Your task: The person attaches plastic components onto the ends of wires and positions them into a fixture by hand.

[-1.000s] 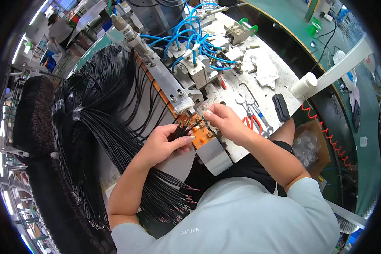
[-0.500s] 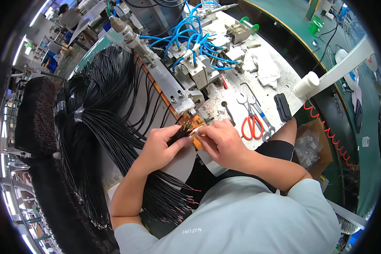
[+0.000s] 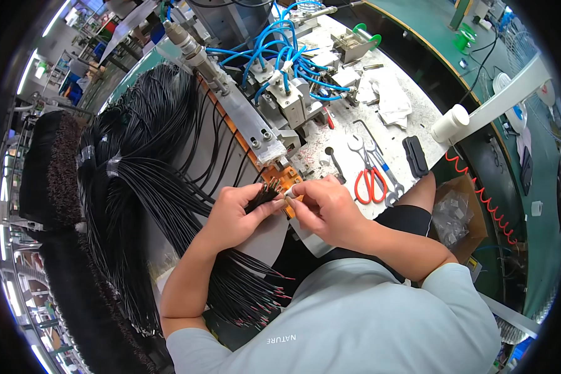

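Note:
My left hand (image 3: pixel 234 215) is closed around a small bunch of black cables (image 3: pixel 263 198), whose stripped, coppery ends point up and to the right. Right beside those ends, my right hand (image 3: pixel 327 206) pinches with thumb and forefinger; a fingertip there looks white, and whatever lies in the pinch is too small to name. Both hands meet just in front of an orange fixture block (image 3: pixel 289 176) at the end of a metal machine arm (image 3: pixel 246 128). A large bundle of black cables (image 3: pixel 162 199) drapes to the left, its reddish-tipped ends hanging below my left forearm.
Red-handled scissors (image 3: pixel 371 186), wrenches (image 3: pixel 389 187) and a black case (image 3: pixel 416 157) lie on the white table right of my hands. Blue air hoses (image 3: pixel 280 47) crowd the machine behind. A white cylinder (image 3: pixel 450 123) sits at the table's right edge, above a cardboard box (image 3: pixel 464 218).
My right thumb and fingers have shifted slightly at the cable ends. My left hand keeps its hold in nearly the same place. A person in the far background has mostly gone out of sight.

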`<state>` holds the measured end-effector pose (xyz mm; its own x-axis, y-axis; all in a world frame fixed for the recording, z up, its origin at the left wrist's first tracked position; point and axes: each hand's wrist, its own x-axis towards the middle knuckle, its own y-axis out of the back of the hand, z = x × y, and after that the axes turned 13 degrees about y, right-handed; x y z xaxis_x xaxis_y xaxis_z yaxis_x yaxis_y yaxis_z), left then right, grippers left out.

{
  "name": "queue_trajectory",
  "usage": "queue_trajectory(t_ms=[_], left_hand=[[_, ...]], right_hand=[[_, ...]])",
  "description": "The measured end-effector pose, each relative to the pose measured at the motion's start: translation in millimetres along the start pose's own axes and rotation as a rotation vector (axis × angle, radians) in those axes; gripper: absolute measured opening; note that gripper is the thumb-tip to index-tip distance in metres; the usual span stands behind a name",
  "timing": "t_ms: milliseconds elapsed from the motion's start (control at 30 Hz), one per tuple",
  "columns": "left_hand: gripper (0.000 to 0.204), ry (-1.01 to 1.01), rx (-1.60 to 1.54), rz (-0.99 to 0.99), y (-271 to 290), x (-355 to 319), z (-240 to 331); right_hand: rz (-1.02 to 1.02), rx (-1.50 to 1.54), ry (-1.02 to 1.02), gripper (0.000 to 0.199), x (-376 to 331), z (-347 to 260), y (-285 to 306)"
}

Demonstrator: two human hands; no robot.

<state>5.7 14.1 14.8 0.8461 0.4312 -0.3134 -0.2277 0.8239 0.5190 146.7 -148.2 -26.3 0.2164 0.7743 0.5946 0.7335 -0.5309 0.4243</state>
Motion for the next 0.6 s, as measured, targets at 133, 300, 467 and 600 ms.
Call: queue_trajectory(t_ms=[133,300,467,600], left_hand=[[0.018,-0.009,-0.109,0.021,-2.9,1.1,-3.3],[0.016,-0.002,-0.149,0.038,-3.4,-0.4,-4.1],[0.019,0.137,-0.401,-0.095,0.2,-2.6,-3.2],[0.018,-0.027,-0.215,0.082,-2.9,-4.4,6.5]], right_hand=[[-0.022,0.064,-0.084,0.009,-0.3,-2.2,1.3],[-0.072,0.126,-0.127,0.011,3.6,-2.0,5.1],[-0.063,-0.009,0.089,0.015,15.5,2.2,9.6],[-0.094,-0.222,0.198,0.016,17.0,6.9,6.3]])
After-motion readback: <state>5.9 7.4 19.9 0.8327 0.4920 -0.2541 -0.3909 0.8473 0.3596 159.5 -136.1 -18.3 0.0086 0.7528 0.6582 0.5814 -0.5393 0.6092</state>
